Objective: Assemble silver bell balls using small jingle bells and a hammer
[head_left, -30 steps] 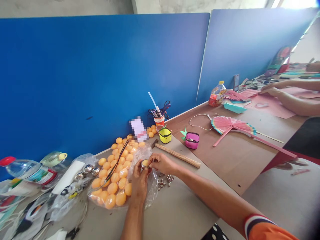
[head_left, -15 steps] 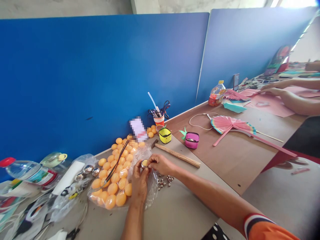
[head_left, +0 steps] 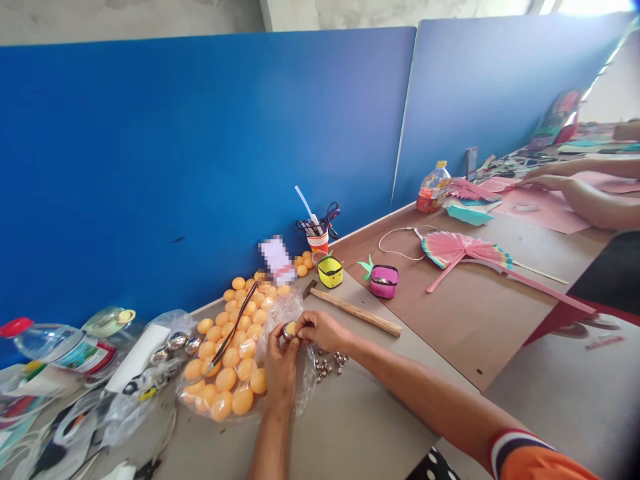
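Between the fingertips of my left hand (head_left: 281, 363) is a small round silver shell (head_left: 289, 330) with a yellowish inside facing up. My right hand (head_left: 320, 330) pinches at the rim of the same shell from the right, its thumb and fingers closed together. Whether those right fingers also hold something tiny is hidden. Under and beside the hands lies a clear plastic bag (head_left: 303, 393) with many orange balls (head_left: 242, 401). Small shiny metal bells (head_left: 325, 368) lie loose on the table, just below my right wrist.
A wooden-handled hammer (head_left: 357, 311) lies beyond my right hand. Behind it stand a yellow basket (head_left: 331, 272), a magenta basket (head_left: 384, 281) and a pen cup (head_left: 318, 241). Bottles (head_left: 65, 343) and plastic clutter fill the left. A pink paper fan (head_left: 463, 252) and another person's hands (head_left: 555, 180) are at right.
Hardly anything differs. Both hands stay at the silver shell, with the view shifted very slightly.
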A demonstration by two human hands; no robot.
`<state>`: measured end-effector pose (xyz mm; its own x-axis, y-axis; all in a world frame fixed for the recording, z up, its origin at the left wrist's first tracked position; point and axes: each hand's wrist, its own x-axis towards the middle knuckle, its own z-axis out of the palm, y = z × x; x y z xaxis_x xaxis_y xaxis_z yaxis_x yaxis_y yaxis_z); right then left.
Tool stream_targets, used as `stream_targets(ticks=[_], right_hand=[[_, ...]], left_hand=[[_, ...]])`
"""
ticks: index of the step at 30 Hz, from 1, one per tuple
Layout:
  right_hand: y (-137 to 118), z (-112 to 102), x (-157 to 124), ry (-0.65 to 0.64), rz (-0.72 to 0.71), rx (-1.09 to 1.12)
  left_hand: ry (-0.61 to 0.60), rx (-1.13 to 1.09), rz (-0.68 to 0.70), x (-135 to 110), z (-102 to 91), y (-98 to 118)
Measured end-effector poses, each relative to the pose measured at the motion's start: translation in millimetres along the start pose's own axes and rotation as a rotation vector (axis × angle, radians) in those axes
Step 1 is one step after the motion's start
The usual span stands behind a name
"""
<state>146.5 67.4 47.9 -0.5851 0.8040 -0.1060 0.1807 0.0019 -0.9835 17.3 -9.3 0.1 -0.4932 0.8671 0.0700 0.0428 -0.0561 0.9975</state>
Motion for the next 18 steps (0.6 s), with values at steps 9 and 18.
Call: stream_targets(ticks=[9, 18], right_hand=[[-3, 4, -1, 0.022, -0.004, 0.022], [-9, -15, -1, -0.058, -0.003, 0.005]], left_hand=[[0.002, 0.018, -0.04, 0, 0.3, 2], [-0.01, -0.118, -0.079, -1, 3.7, 9]])
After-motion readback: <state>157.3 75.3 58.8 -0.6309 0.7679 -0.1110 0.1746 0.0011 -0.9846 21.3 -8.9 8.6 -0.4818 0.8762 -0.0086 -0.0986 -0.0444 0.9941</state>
